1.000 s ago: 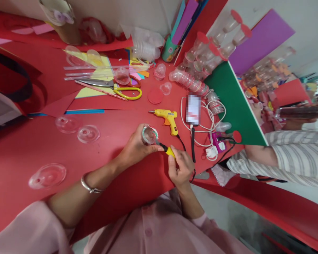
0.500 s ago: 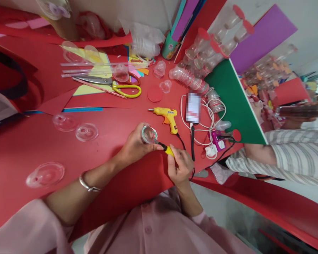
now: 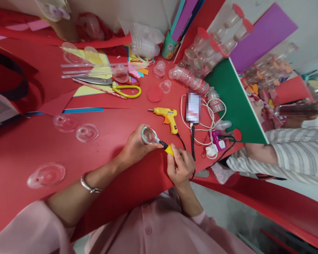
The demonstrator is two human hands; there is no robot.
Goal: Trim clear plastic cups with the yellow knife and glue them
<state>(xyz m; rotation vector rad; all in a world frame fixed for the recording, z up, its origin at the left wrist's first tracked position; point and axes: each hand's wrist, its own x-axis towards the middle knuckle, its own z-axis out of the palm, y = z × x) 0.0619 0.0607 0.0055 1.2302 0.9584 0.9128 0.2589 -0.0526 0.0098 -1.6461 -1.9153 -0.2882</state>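
Over a red table [image 3: 116, 121], my left hand [image 3: 135, 145] pinches a small clear cup [image 3: 147, 135]; my right hand [image 3: 181, 165] grips a yellow-handled tool [image 3: 169, 150], tip at the cup's rim, near a glue gun [image 3: 170, 117].

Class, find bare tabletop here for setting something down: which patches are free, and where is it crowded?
Free: red tabletop between the blue strip and left hand; also between the single clear lid and the paired lids. Crowded: around the scissors and yellow paper, and around the phone and purple block.
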